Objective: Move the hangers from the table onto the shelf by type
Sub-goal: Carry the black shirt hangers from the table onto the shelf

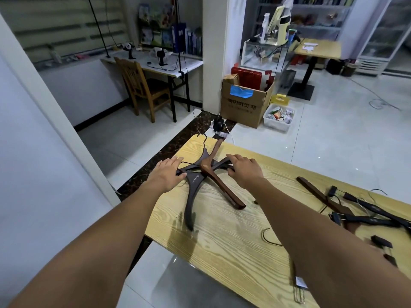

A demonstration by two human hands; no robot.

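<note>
The dark hanger (193,196) lies at the far left end of the counter (222,245), with a reddish-brown hanger (222,187) crossed on top of it; my left hand (169,174) rests flat on its left end, fingers straight; my right hand (243,171) curls its fingers over the dark right end, thumb beneath. The dark pieces overlap under the brown one, so I count one or two there and cannot tell which. To the right, well apart, sits a heap of hangers (355,212) with clips, tangled, cut off by the frame edge and partly behind my right forearm, too jumbled to count; a loose hook (270,237) lies between. Beyond the counter, on the floor: one cardboard box (244,107); one plastic bin (279,121) just beside it; one wooden chair (142,85).
</note>
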